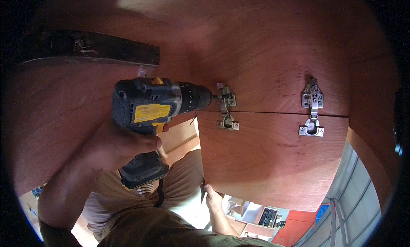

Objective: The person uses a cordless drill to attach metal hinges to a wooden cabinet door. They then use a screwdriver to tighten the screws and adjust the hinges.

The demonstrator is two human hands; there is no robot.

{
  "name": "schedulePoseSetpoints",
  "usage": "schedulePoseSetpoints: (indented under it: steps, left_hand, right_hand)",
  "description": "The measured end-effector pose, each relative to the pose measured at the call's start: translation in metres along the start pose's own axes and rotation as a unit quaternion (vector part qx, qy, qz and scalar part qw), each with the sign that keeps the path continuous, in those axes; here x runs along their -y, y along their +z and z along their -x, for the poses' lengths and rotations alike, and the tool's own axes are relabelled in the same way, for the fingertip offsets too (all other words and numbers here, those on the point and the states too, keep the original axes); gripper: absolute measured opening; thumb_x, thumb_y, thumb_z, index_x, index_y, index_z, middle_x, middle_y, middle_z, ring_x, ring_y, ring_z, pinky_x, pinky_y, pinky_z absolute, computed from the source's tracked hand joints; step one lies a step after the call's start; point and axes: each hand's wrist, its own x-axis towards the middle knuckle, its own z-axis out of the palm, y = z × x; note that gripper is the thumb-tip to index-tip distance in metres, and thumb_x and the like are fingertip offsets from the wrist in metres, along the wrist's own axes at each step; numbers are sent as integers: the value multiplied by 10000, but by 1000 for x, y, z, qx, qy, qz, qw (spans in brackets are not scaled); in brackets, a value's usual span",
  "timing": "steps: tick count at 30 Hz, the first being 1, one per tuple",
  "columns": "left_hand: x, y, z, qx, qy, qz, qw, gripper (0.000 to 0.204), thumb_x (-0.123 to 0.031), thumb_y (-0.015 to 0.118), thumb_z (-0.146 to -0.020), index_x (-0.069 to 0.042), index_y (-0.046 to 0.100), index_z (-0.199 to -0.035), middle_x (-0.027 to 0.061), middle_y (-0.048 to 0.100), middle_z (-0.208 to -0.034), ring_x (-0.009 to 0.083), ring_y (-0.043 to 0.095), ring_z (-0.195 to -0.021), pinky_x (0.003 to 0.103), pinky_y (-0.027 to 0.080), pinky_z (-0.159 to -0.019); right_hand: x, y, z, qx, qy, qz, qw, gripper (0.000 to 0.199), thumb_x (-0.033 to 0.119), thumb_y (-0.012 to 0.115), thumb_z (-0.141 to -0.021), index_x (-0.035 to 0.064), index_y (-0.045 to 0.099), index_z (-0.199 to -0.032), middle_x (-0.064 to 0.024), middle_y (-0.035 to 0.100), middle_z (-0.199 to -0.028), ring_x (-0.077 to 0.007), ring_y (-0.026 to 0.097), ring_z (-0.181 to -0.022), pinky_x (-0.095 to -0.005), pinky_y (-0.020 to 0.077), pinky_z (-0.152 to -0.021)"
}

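A black and grey cordless drill [147, 102] with a yellow label is gripped by my left hand [132, 145]. My thumb wraps its handle and one fingertip shows by the trigger. The chuck points right, and its bit tip meets the mounting plate of the left metal hinge [225, 102]. A second hinge [314, 101] sits farther right; both span the seam between the wooden panel [265, 76] and a reddish plywood door [269, 161]. At the door's lower left corner, my right hand [215, 202] holds its edge, thumb on the near face, other fingers hidden.
A dark bar [94, 48] runs along the upper left wooden wall. Another wooden side wall [376, 84] stands at the right. Below the door appear a black tool case [267, 217], light wooden pieces and an orange-red surface [294, 227]. My legs [181, 178] are beneath the drill.
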Motion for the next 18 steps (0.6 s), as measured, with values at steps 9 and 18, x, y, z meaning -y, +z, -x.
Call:
schedulePoseSetpoints:
  steps: [9, 18]
  left_hand:
    - [2, -1, 1, 12, 19, 35, 999, 374, -21, 713, -764, -43, 595, -1118, 53, 632, -1001, 153, 596, -947, 319, 488, -850]
    - [13, -3, -3, 3, 12, 28, 1000, 413, -22, 718, -768, -38, 586, -1159, 68, 636, -1050, 153, 597, -982, 316, 485, -867]
  right_hand:
    - [-7, -4, -5, 25, -12, -8, 1000, 244, 21, 709, -775, -26, 632, -1001, -93, 653, -964, -187, 617, -865, -313, 501, -752]
    - [-5, -2, -3, 15, -5, -6, 1000, 280, -10, 692, -766, -15, 621, -1036, -92, 651, -965, -203, 622, -855, -322, 514, -761]
